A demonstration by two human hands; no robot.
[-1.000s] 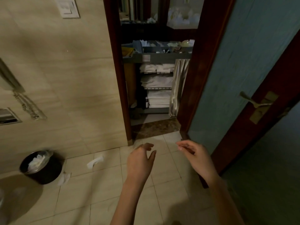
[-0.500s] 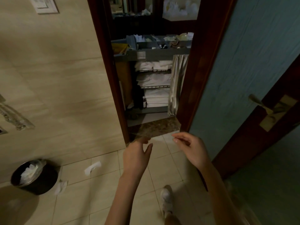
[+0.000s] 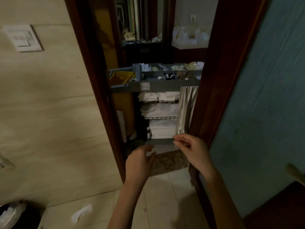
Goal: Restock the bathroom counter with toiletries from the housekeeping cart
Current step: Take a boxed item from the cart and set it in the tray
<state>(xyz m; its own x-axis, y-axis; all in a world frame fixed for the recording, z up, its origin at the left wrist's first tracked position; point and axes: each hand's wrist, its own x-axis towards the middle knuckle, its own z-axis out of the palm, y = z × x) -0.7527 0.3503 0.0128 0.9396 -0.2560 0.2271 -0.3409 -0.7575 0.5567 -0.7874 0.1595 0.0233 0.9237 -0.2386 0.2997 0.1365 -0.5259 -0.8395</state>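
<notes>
A teal door [image 3: 267, 96] stands open on the right beside a dark wooden door frame [image 3: 92, 90]. Through the doorway stands the grey housekeeping cart [image 3: 158, 87], its top tray holding small toiletries [image 3: 166, 76] and its shelves stacked with folded white towels [image 3: 160, 109]. In front of it, the left hand [image 3: 139, 162] is empty, fingers loosely spread. The right hand [image 3: 191, 150] has fingertips drawn together; whether it pinches anything cannot be told.

Dim, warm indoor light leaves the doorway and housekeeping cart [image 3: 165, 86] murky, the picture soft and grainy throughout, with motion blur on the left hand [image 3: 140, 164] and wide-angle bending at the edges.
</notes>
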